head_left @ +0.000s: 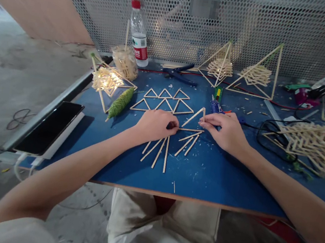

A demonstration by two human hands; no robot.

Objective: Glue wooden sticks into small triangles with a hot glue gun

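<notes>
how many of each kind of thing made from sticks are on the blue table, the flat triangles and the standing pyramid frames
Flat stick triangles: 6
Standing pyramid frames: 2 at the back, each over a stack of sticks; more stick builds at the left and right edges are not counted
Total: 8

Two hands, left and right, work over a blue bench carrying six flat stick triangles and about ten loose sticks. Two open stick pyramids stand at the back, one lit stick lamp at left. Also present: one water bottle, one spool of green twine and one phone.
</notes>
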